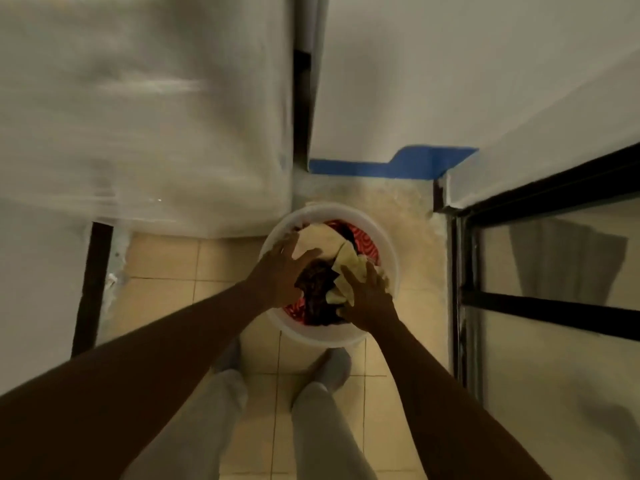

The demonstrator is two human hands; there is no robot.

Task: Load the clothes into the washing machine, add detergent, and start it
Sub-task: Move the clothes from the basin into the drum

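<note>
Seen from above, a person stands on a tiled floor (166,258) and reaches both arms down into a round white tub (388,237) just beyond their feet. The tub is heaped with clothes (322,244): a cream piece, a dark crumpled one, and red patterned fabric beneath. The left hand (280,271) lies spread on the left of the heap, its grip loose over cloth. The right hand (369,301) is curled into the near right side, its grip gathering pale fabric. The clothes look soft, light and floppy, likely to trail and slip, so scooping from underneath the pile should hold best. A large white appliance (145,116), blurred, stands far left.
</note>
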